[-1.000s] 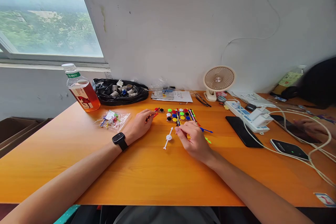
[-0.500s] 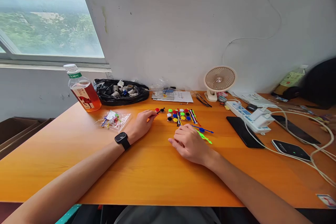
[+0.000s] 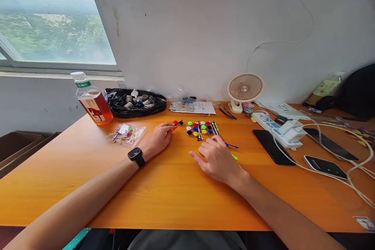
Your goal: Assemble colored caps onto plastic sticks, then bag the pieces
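Observation:
My left hand [image 3: 158,139], with a watch on its wrist, is closed in a pinch beside a red disc [image 3: 175,122]. A small black plastic arrow [image 3: 179,122] sticks out from its fingertips, and a bit of red shows beneath them. My right hand [image 3: 218,158] is over the table with its thumb spread and its fingers partly bent. It partly covers a blue arrow [image 3: 233,146] and a green arrow [image 3: 234,157]. Just beyond it are rows of coloured discs [image 3: 195,129] and bundled coloured arrows [image 3: 215,128].
A clear bag of coloured pieces [image 3: 125,133] lies left, near a drink bottle [image 3: 96,107] and a black plastic bag [image 3: 113,105]. A small fan [image 3: 245,88] stands at the back. Rightward are a black phone [image 3: 272,146], power strip [image 3: 271,127] and loose cables.
My right hand's fingers have shifted slightly up and right, hiding more of the blue and green arrows. More red shows under my left fingertips.

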Demonstrator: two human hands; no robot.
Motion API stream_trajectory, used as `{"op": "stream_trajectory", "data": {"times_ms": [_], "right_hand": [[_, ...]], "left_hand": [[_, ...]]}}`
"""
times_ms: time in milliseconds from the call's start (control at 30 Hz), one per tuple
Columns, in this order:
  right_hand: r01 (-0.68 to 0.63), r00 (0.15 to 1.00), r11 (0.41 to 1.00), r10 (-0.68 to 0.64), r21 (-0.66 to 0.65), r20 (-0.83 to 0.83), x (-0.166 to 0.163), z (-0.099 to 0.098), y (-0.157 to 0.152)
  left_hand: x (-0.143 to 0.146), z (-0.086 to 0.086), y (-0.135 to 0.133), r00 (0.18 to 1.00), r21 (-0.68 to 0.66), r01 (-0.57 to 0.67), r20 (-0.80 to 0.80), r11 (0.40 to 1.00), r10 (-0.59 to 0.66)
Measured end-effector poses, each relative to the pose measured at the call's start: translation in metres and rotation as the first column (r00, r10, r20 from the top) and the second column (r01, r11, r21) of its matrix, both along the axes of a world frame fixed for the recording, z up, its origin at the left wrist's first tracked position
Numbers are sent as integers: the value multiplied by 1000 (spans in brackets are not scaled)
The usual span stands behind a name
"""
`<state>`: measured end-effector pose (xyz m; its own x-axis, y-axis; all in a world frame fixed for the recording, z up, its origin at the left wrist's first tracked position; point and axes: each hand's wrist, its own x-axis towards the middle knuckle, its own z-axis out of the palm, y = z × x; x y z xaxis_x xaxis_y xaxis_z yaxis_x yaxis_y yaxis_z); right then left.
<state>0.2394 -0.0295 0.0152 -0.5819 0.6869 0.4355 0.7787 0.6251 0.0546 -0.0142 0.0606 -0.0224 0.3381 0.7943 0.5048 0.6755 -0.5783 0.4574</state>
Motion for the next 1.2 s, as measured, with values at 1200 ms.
{"op": "stream_trajectory", "data": {"times_ms": [1200], "right_hand": [[-54, 998, 995, 55, -87, 6, 1, -3, -3]], "left_hand": [[-9, 13, -18, 997, 41, -59, 44, 997, 57]]}}
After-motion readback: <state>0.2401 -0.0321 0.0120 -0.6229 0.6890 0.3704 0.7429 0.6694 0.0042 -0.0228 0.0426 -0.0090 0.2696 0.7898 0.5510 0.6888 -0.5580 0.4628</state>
